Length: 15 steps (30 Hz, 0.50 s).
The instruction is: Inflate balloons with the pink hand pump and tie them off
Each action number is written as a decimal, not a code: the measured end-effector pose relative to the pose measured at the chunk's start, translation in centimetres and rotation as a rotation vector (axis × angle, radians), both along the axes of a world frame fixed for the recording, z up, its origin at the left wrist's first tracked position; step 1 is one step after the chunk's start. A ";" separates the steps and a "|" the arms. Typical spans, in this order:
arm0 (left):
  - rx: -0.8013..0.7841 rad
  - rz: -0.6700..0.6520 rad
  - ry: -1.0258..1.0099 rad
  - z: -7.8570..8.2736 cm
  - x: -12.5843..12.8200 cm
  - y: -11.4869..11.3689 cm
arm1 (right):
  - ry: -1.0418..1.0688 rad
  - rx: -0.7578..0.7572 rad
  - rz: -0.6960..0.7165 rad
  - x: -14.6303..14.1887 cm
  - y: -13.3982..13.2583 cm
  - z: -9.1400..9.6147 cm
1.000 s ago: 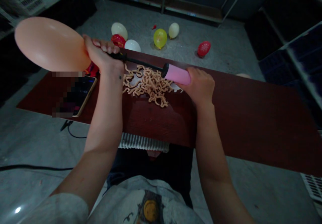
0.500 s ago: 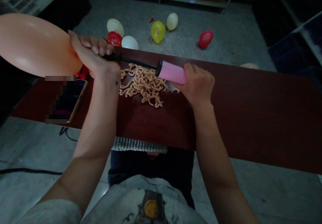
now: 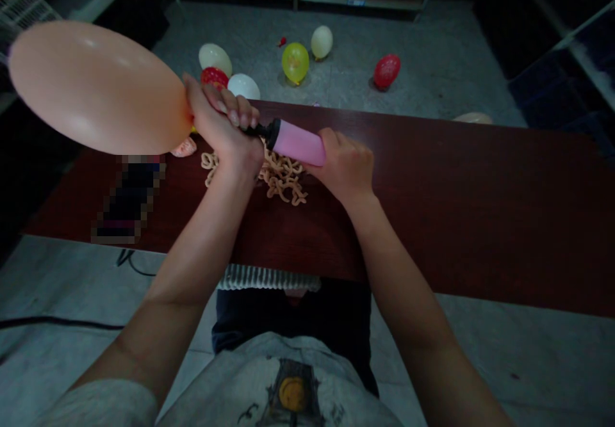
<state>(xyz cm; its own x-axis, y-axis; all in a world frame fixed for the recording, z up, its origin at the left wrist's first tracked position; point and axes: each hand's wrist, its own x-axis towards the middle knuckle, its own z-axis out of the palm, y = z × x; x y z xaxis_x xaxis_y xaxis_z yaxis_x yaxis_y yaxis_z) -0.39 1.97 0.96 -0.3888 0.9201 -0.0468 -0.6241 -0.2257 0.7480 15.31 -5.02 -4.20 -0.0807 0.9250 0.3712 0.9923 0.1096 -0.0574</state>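
Note:
My left hand point(image 3: 218, 127) is closed around the neck of a large inflated peach balloon point(image 3: 98, 88) and the black front end of a hand pump. The balloon sticks out to the left, above the table. My right hand point(image 3: 343, 166) grips the pump's pink handle point(image 3: 298, 143), which sits close against the left hand with almost no black rod showing. Under both hands lies a heap of limp peach balloons point(image 3: 281, 180) on the dark red table point(image 3: 471, 203).
A blurred-out flat device point(image 3: 129, 200) lies on the table's left part. Several inflated balloons rest on the grey floor beyond the table: white point(image 3: 243, 86), yellow point(image 3: 295, 62), red point(image 3: 387, 70). A cable point(image 3: 57, 323) runs over the floor at left.
My right hand has pushed the pink handle left toward my left hand, so the black rod has slid in. The peach balloon looks slightly fuller.

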 end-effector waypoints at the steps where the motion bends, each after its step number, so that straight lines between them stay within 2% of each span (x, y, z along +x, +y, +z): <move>1: 0.024 -0.009 -0.033 0.0 -0.2 0.1 | -0.001 0.009 0.001 0.0 0.1 0.0; 4: 0.095 -0.017 -0.103 -0.1 -0.5 0.6 | 0.004 0.027 0.006 -0.2 0.3 -0.1; 8: 0.069 -0.013 -0.114 0.0 -0.8 1.1 | 0.010 0.056 0.019 -0.3 0.7 -0.6; 15: 0.128 0.025 -0.325 0.8 -2.5 1.4 | -0.065 0.083 -0.006 1.3 1.1 -0.7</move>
